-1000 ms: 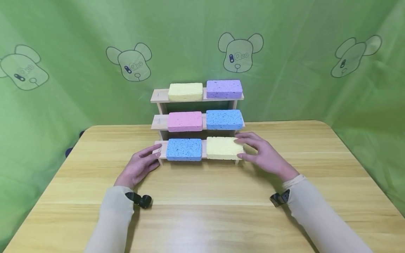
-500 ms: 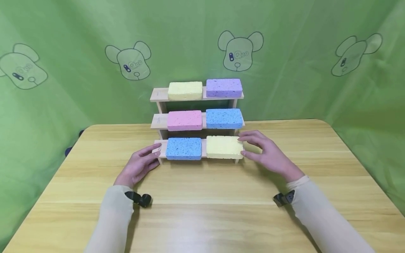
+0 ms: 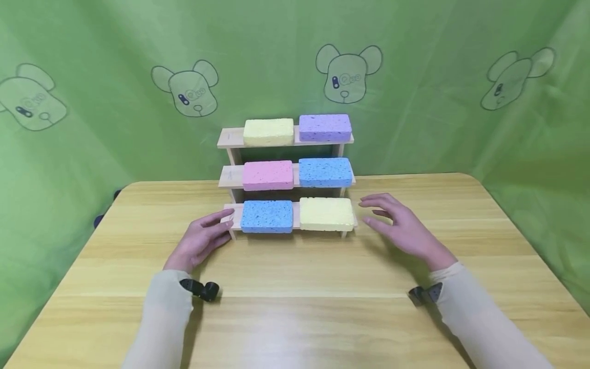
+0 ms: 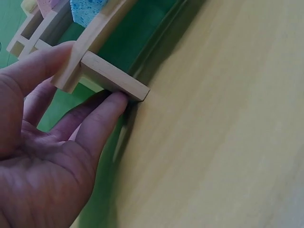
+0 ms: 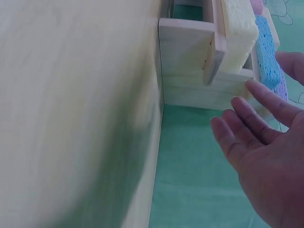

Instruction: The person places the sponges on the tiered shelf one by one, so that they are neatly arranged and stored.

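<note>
A three-step wooden shelf (image 3: 236, 216) stands on the table with two sponges on each step. My left hand (image 3: 203, 240) grips the left end of its lowest step. In the left wrist view the thumb lies at the step's end and the fingertips (image 4: 117, 97) press the side panel below. The bottom step bears a blue sponge (image 3: 267, 216) and a pale yellow sponge (image 3: 327, 214) at its right end. Just right of that yellow sponge, my right hand (image 3: 405, 225) hovers with relaxed, spread fingers and nothing in them; a gap shows between them.
On the middle step are a pink sponge (image 3: 268, 175) and a blue sponge (image 3: 325, 172). The top step carries a yellow sponge (image 3: 269, 132) and a purple sponge (image 3: 325, 128). A green curtain (image 3: 258, 61) hangs behind the wooden table (image 3: 295, 318).
My right hand has let go of the yellow sponge on the bottom step and drawn away to the right. My left hand has stayed at the shelf's left end.
</note>
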### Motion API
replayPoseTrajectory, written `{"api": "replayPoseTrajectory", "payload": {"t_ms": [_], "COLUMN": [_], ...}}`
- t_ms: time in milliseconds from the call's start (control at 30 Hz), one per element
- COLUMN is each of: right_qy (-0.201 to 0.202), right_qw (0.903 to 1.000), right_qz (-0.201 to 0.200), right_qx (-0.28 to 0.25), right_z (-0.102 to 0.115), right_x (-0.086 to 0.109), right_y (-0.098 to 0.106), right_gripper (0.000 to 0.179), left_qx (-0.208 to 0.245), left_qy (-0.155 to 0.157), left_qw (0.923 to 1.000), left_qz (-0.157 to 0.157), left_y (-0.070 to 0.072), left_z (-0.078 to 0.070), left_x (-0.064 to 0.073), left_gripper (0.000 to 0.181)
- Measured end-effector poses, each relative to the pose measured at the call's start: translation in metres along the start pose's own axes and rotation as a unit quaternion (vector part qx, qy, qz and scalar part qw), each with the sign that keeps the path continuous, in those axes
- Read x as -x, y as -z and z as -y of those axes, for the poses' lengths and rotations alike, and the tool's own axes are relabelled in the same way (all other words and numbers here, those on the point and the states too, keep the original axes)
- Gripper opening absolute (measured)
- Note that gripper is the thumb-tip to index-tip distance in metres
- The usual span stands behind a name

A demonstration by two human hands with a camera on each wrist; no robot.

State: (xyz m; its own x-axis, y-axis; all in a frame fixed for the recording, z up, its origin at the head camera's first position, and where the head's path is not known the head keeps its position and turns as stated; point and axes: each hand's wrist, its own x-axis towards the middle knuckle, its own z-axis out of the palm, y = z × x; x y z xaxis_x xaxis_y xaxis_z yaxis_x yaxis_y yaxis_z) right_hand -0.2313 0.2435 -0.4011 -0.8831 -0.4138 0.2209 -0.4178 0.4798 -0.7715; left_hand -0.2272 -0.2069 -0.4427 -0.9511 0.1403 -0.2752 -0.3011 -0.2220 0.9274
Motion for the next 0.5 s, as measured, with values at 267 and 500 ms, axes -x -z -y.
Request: {"api": "replayPoseTrajectory", "payload": {"t_ms": [267, 500], "right_qy": [-0.039, -0.041], "right_qw": [0.9986, 0.9982], "right_qz": [-0.005, -0.009], "right_qx": [0.035, 0.043], "right_z": [-0.006, -0.010], "right_x": [0.010, 0.018], "right_y": [0.010, 0.015], "right_gripper": [0.038, 0.037], "left_qx": [-0.020, -0.119], "left_qy": [0.001, -0.017], "left_qw": [0.9998, 0.9928], "left_qz": [0.008, -0.004], "left_y": [0.008, 0.018], "left_z": [-0.008, -0.019], "left_x": [0.012, 0.033], "left_gripper": [0.054, 0.047]}}
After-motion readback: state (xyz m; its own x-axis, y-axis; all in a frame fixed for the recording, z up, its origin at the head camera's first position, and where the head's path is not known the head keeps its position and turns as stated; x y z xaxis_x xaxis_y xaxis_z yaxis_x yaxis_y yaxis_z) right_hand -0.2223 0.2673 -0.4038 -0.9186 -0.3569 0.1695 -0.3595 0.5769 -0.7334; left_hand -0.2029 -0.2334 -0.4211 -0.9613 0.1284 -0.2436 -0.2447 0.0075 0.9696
